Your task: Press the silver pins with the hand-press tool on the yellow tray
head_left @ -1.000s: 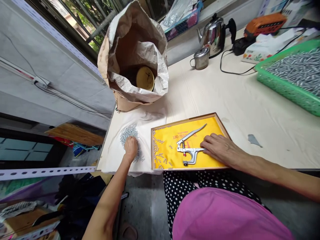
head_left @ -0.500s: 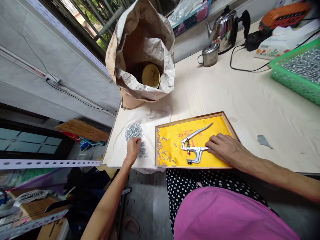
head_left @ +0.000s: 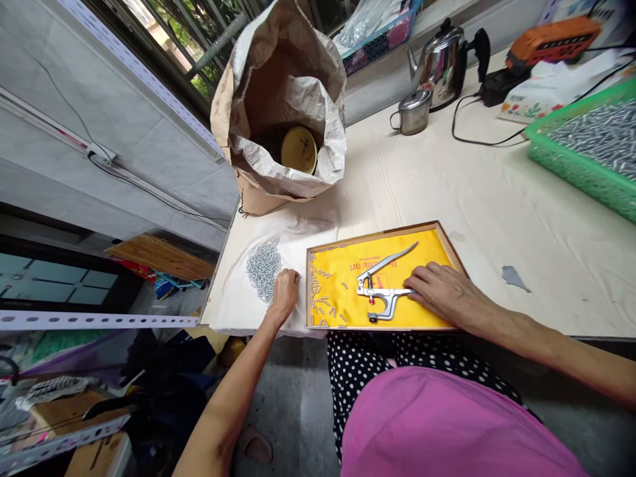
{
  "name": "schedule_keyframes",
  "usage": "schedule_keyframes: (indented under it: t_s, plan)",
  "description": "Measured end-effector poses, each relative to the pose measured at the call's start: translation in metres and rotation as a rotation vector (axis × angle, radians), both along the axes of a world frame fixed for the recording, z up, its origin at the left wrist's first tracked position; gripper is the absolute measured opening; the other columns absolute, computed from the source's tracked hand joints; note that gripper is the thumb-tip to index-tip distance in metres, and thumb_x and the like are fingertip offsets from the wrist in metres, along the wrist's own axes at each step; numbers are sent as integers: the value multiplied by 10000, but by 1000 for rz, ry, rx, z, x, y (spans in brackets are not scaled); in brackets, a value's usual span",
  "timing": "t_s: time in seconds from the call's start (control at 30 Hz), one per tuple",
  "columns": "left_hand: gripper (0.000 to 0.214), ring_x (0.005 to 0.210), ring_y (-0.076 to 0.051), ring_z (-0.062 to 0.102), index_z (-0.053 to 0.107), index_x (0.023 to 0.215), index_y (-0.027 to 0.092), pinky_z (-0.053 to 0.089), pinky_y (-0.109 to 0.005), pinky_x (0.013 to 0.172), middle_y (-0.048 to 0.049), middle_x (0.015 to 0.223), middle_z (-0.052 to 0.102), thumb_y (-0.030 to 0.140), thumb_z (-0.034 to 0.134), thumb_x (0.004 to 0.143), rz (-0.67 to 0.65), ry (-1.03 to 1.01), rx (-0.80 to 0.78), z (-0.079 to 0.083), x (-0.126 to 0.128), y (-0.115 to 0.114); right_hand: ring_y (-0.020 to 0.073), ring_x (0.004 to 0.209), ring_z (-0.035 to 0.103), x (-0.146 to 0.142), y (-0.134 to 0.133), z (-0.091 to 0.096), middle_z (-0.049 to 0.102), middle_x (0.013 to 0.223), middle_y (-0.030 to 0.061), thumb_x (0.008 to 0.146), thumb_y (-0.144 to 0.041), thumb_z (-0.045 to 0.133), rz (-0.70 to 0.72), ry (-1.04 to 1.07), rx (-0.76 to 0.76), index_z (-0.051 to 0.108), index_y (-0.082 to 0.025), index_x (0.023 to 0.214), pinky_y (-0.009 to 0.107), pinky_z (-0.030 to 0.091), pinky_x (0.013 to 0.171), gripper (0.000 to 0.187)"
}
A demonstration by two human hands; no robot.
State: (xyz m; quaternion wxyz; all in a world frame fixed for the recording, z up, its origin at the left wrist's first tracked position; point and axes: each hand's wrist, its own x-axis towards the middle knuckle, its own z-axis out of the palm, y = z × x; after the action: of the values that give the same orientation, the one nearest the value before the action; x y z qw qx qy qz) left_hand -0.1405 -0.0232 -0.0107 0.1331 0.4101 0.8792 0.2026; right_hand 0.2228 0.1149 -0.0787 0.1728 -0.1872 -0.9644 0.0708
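Note:
My left hand [head_left: 285, 289] is closed, with its fingertips pinched together at the right edge of a pile of small silvery metal pins [head_left: 264, 268] on a white sheet. Whatever lies between those fingertips is too small to make out. My right hand [head_left: 440, 286] curls over the lower handle end of silver snap pliers [head_left: 385, 293], whose jaws point left and whose upper handle stands apart. The pliers lie on the yellow lining of a shallow tray [head_left: 377, 232]. More pins are scattered along the tray's left side.
A large paper sack [head_left: 233, 132] with a round yellow container [head_left: 299, 150] in it stands at the back left. A green basket [head_left: 586, 175] of metal pieces sits on the right. Behind are a metal cup [head_left: 415, 114], a kettle [head_left: 442, 66] and an orange device [head_left: 554, 43].
My left hand has moved right, from over the pile to the gap between pile and tray. My right hand stays on the pliers. The view has shifted slightly.

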Motion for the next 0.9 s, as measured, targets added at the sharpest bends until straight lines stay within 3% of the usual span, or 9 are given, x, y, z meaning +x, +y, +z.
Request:
schedule_keyframes:
  t_s: [0.1,0.17,0.3,0.43,0.53,0.63,0.77,0.9]
  plan:
    - [63,738,-185,643,676,767,161,546,-332,757,-51,756,679,210,650,796,78,-122,70,5,-4,1,270,931,576,-5,1,20,658,1062,122,990,-391,555,4,69,-70,666,-196,1079,396,440,789,241]
    - [156,640,-158,636,664,803,149,566,-322,684,-33,714,667,304,681,801,112,-211,112,8,-2,0,279,1005,593,-22,3,43,657,1137,142,1008,-405,522,34,163,-170,641,-189,1171,415,468,845,296]
    - [364,591,-129,626,652,840,134,588,-318,650,-12,707,662,413,822,678,210,-545,323,14,18,-4,212,912,628,-99,0,80,686,1055,97,1018,-396,510,189,287,-559,616,-190,1179,358,491,814,282]
    - [424,573,-109,612,650,840,129,582,-292,632,11,675,655,359,898,584,293,-755,492,18,36,-1,184,854,611,-194,-13,79,695,972,80,946,-354,629,155,234,-854,618,-142,1039,296,455,749,231]
    - [339,544,-88,593,628,820,123,564,-260,608,24,648,642,258,871,627,419,-759,564,19,33,1,168,777,594,-236,-21,68,688,858,63,937,-260,613,86,166,-916,623,-136,898,275,421,703,130]
    - [293,526,-73,583,616,825,117,553,-238,593,29,649,640,199,842,657,514,-750,603,17,22,-8,153,761,604,-242,-13,63,680,816,43,974,-230,539,77,188,-907,631,-134,940,258,417,709,138]
    - [370,542,-75,605,645,869,99,561,-232,592,11,703,672,216,872,601,507,-786,627,11,17,-29,125,716,617,-211,25,67,690,873,29,1003,-222,469,37,220,-870,650,-149,980,242,419,704,197]
    - [494,550,-86,618,654,889,105,570,-241,591,-3,731,698,292,918,516,466,-846,641,6,26,-38,159,844,627,-170,53,65,706,921,55,973,-185,513,69,195,-628,684,-159,914,266,418,787,183]
